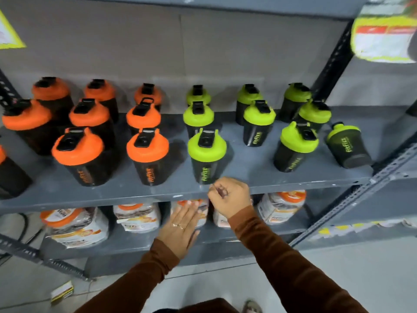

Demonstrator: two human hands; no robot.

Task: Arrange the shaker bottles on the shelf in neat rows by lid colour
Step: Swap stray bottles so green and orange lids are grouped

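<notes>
- A grey metal shelf [293, 177] crosses the middle of the frame, holding black shaker bottles sorted by lid colour.
- Orange-lidded bottles [90, 114] fill the left half in rows running front to back; one more is cut off at the left edge.
- Green-lidded bottles [259, 114] fill the right half in similar rows.
- One green bottle [347, 145] stands apart at the far right of the shelf, outside the rows.
- The front green bottle [206, 154] sits at centre frame, just above the right hand [230, 196].
- That hand is curled into a loose fist at the shelf's front edge, fingers together, holding nothing visible.
- The left hand [180, 229], lower centre, is flat with fingers extended, empty, in front of the lower shelf.
- Both arms wear brown sleeves [282, 263].
- White tubs [74, 224] with orange lids line the lower shelf.
- A small box [62, 292] lies on the floor, lower left.
</notes>
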